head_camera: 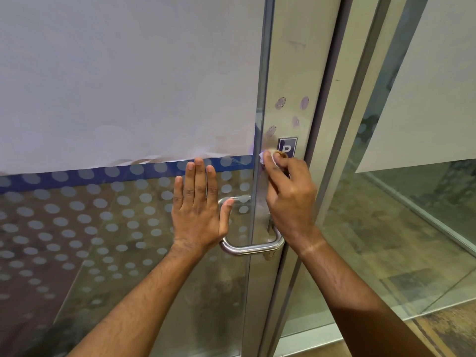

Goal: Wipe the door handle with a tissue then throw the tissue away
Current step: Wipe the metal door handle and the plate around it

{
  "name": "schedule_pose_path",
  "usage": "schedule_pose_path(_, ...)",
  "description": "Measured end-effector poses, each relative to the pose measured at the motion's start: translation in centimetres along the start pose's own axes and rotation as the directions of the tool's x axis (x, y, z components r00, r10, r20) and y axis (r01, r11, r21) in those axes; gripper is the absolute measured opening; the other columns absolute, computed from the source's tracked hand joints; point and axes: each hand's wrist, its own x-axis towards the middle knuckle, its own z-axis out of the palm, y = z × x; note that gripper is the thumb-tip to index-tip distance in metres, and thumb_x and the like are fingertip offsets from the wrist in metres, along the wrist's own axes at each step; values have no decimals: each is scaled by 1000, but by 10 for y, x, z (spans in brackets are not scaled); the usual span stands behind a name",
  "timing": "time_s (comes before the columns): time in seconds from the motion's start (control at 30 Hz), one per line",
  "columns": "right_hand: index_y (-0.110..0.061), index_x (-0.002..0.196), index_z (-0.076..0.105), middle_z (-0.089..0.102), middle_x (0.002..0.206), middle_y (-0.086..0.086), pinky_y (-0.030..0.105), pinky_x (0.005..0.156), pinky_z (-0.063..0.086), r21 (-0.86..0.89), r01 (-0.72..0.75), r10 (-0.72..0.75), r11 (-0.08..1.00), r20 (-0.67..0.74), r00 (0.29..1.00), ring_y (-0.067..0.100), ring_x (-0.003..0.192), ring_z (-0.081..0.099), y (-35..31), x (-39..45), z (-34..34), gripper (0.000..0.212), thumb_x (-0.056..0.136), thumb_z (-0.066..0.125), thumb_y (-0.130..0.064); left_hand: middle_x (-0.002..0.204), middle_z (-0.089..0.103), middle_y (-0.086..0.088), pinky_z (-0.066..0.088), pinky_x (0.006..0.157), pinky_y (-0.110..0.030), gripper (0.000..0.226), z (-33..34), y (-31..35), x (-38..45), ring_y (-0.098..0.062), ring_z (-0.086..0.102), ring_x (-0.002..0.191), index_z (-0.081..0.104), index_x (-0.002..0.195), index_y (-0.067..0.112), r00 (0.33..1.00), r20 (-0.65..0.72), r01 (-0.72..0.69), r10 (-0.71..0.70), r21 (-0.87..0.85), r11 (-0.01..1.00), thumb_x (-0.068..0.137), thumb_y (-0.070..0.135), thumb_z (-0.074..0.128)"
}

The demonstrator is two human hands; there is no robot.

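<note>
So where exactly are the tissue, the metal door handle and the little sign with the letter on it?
tissue (268, 158): head view, on the white wad pinched in the right hand's fingertips.
door handle (251, 249): head view, on its lower horizontal bar.
sign (286, 146): head view, on the dark face beside the white letter.

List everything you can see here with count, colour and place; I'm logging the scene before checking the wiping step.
glass door: one, clear with frosted dots, left and centre
paper sheet: one, white, covering the door's upper part
blue strip: one, below the paper
door handle: one, silver metal loop, at the door's edge
sign: one, dark blue with a white letter, on the frame
tissue: one, white, pressed at the door's edge
left hand: flat on the glass
right hand: holds the tissue
</note>
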Motion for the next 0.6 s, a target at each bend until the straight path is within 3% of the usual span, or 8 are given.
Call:
schedule_pose_path(0.13, -1, 115, 70, 70, 95, 15, 30, 74, 54, -73, 66, -67, 995, -7, 998, 28, 81, 65, 3, 0, 0, 30, 86, 71, 3, 159, -31, -10, -11, 122, -43, 85, 0, 1, 0, -26, -22, 149, -17, 152, 6, 1000, 3, -2, 2, -4, 1000, 99, 53, 30)
schedule_pose_path(0.3, 0, 116, 68, 70, 100, 14, 34, 72, 57, -89, 150, -137, 985, 139, 981, 28, 83, 63, 6, -4, -10, 30, 87, 64, 1, 158, -32, -10, -12, 122, -43, 85, -1, 1, 1, -25, -23, 149, -19, 152, 7, 1000, 12, -2, 3, -13, 1000, 99, 54, 28)
schedule_pose_path(0.47, -1, 110, 71, 68, 97, 12, 40, 76, 60, -93, 138, -108, 986, 279, 954, 27, 89, 63, 2, -13, -17, 25, 91, 57, -12, 159, -31, -11, -11, 122, -43, 88, -4, 1, 2, -25, -22, 149, -18, 152, 6, 1000, 7, -12, 12, -11, 1000, 98, 52, 34)
schedule_pose_path(0.53, 0, 104, 72, 68, 95, 12, 43, 77, 59, -94, 118, -80, 989, 337, 938, 28, 91, 62, 5, -17, -20, 20, 88, 65, -9, 159, -31, -11, -11, 122, -43, 88, -5, 1, 2, -25, -22, 149, -17, 152, 5, 1000, 3, -16, 16, -7, 1000, 97, 51, 35)
schedule_pose_path(0.6, 0, 96, 75, 69, 92, 11, 40, 78, 58, -26, 41, -32, 999, 295, 955, 27, 88, 62, 10, -17, -25, 16, 80, 72, 0, 160, -30, -11, -10, 122, -43, 89, -5, 0, 2, -25, -21, 150, -16, 153, 5, 1000, 0, -17, 17, -9, 1000, 97, 51, 36)
